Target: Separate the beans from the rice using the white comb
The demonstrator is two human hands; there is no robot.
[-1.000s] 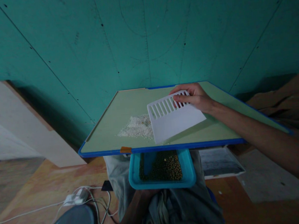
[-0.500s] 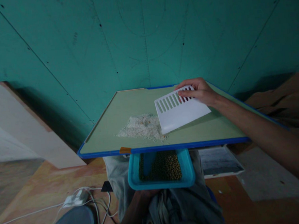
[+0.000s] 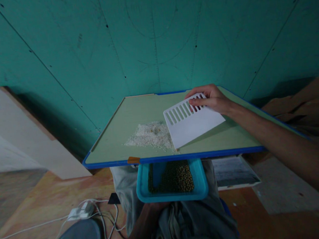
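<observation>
My right hand [image 3: 211, 100] is closed on a thin white slotted plastic scraper [image 3: 193, 128], thumb over its row of slots. The scraper is tilted, and its lower left corner is by the right edge of a spread pile of white rice-like grains [image 3: 149, 136] on the pale green tabletop [image 3: 232, 140]. A few tan beans lie among the grains, one at that corner. Below the table's front edge is a blue plastic tub [image 3: 200, 195] with small green beans [image 3: 169, 180] and larger tan beans [image 3: 186, 179]. My left hand [image 3: 156, 206] is under its near side, fingers hidden.
The table has a blue edge [image 3: 205, 155] with a brown tape patch [image 3: 133, 160]. A green wall [image 3: 154, 43] stands right behind it. White cables and a power strip [image 3: 81, 211] lie on the floor at left, near a grey rounded object [image 3: 77, 238]. A white panel [image 3: 26, 132] leans at left.
The scraper's lower left corner has moved slightly toward the table's front edge, and its left side has shifted a little left. The tub and left arm look unmoved.
</observation>
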